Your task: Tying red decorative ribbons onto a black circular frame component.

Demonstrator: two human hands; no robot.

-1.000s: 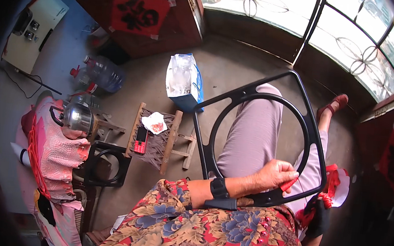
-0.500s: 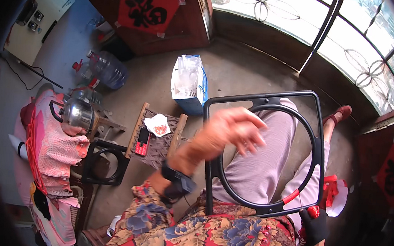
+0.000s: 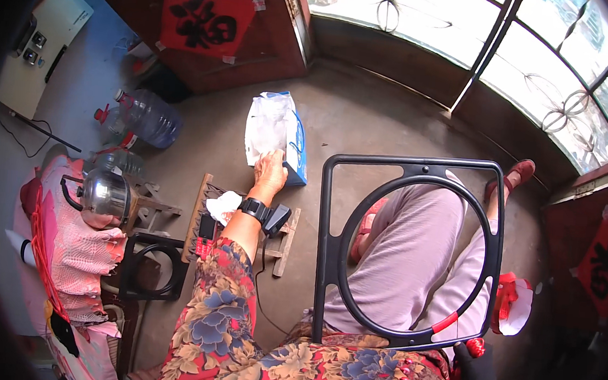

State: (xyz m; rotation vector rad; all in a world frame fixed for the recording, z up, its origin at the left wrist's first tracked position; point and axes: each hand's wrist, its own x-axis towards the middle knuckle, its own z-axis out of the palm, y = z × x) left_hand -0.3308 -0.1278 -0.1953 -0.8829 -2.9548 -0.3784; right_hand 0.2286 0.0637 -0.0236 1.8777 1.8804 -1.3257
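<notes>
My left hand, with a black watch on its wrist, is stretched forward to a white and blue bag on the concrete floor. Its fingers lie on the bag's near edge, and no grip shows. A black square frame with a round ring inside stands upright on my lap. Only a dark-wrapped part of my right hand shows, at the frame's lower right corner beside a small red piece. Whether it holds anything is hidden.
A low wooden stool with a white cloth and a red object stands left of my knees. A metal kettle sits on a pink-covered stand, and a second black frame lies below it. Water bottles stand at the back left.
My left hand has left the frame's lower right part, swung up across my lap and reached out to the bag on the floor. The frame stands more upright.
</notes>
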